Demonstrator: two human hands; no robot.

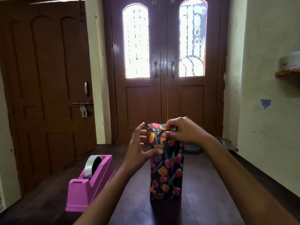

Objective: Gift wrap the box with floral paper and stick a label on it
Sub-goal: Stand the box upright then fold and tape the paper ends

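Observation:
A tall box (167, 172) wrapped in dark floral paper with red and orange tulips stands upright on the dark wooden table (211, 192). At its top end the paper is folded into flaps. My right hand (180, 130) pinches the top flap between thumb and fingers. My left hand (139, 148) rests against the box's upper left side, thumb pressing the front face, the other fingers spread apart. No label is visible.
A pink tape dispenser (90, 181) with a roll of clear tape stands on the table to the left of the box. A grey dish (193, 148) lies behind the box. Brown doors and a pale wall stand beyond the table.

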